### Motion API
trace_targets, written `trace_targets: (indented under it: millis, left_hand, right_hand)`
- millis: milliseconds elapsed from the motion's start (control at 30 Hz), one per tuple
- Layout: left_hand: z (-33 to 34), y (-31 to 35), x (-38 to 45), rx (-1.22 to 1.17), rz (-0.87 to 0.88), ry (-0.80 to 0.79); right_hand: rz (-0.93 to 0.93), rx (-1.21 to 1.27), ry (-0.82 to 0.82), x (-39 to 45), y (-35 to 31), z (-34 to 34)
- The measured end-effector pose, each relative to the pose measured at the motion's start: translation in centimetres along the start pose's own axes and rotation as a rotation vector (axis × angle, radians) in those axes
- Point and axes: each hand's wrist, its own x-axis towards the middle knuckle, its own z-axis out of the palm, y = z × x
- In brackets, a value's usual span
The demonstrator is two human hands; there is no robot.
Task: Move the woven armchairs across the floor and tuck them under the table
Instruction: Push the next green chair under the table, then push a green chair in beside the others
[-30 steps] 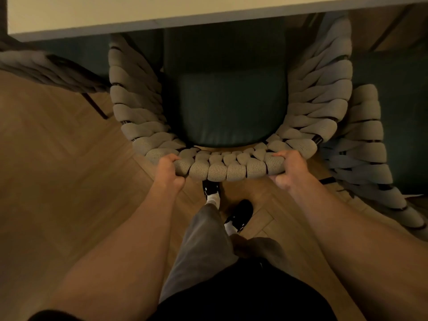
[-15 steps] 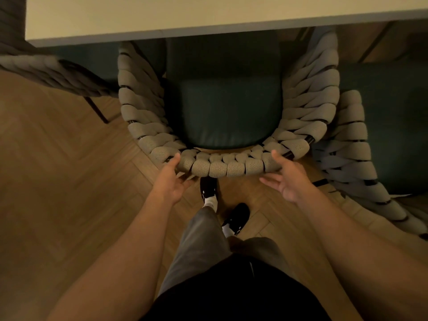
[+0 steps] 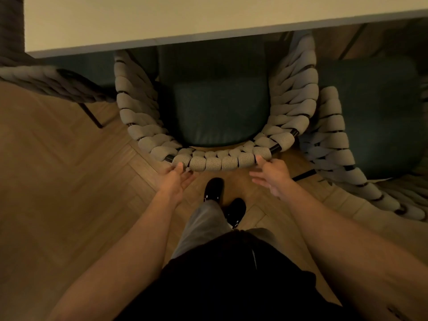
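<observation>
At the far left, part of a grey rope-woven armchair [image 3: 46,82] is seen, its thin dark leg planted on the herringbone wooden floor [image 3: 58,181] and its front end lost under the pale cream tabletop [image 3: 185,17].

Next over, the left hand [image 3: 174,181] is held out with fingers straight and loose, nothing gripped; its fingertips look to be just touching the back rim of the middle chair, though contact can't really be confirmed.

The middle beige rope-woven armchair with the dark green seat cushion [image 3: 220,110] is pushed in so the front of the seat sits under the table edge, while its curved back still sticks out toward the person. A dark metal frame can be made out between the woven loops.

Below it, two shiny black shoes [image 3: 214,188] and grey trousers [image 3: 203,223] are visible over the floor.

The right hand [image 3: 272,174] is likewise spread and relaxed, holding nothing, with one finger right at the rim's right end.

At the far right, a third matching woven armchair with a green cushion [image 3: 335,135] is parked just beside the middle one, also partly under the table.
</observation>
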Motion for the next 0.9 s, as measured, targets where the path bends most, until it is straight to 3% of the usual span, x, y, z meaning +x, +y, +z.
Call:
trace_targets:
  millis: [100,200,333,467,900]
  left_hand:
    - [-0.6,-0.4,-0.5,0.135,-0.038,0.006]
    - [-0.7,-0.8,-0.6,0.444,0.020,-0.051]
    - [0.3,-0.6,-1.3,0.869,0.204,-0.243]
    - [2.9,-0.2,-1.4,1.162,0.246,-0.402]
    - [15.9,-8.1,-6.5,1.835,0.372,-0.739]
  right_hand:
    - [0.006,-0.135,-0.018,-1.3,0.3,-0.5]
    - [-0.005,-0.219,-0.028,-2.3,1.0,-1.2]
    - [-0.043,-0.309,-0.018,-3.9,1.9,-2.5]
    - [-0.104,-0.491,0.055,-5.2,3.3,-4.5]
    - [0.029,-0.182,0.245,-9.3,12.2,-17.4]
